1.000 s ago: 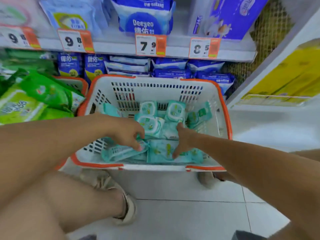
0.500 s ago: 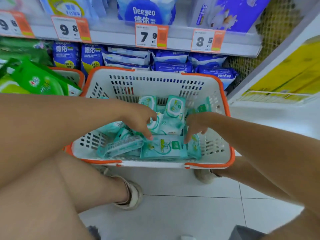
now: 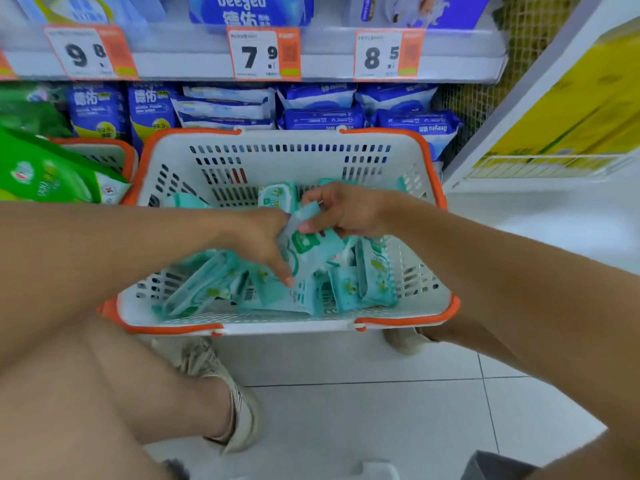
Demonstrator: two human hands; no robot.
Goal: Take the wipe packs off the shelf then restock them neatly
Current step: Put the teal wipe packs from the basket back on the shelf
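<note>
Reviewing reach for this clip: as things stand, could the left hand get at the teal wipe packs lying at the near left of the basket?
Probably yes. The left hand is already inside the basket, beside those teal wipe packs. They lie uncovered, though the hand is also gripping a wipe pack with the right hand.

Both hands meet over a white basket (image 3: 284, 174) with an orange rim, where the left hand (image 3: 258, 237) and right hand (image 3: 346, 211) grip one teal wipe pack (image 3: 311, 247). More teal packs (image 3: 360, 285) lie jumbled inside. Blue packs (image 3: 322, 109) fill the shelf behind.
</note>
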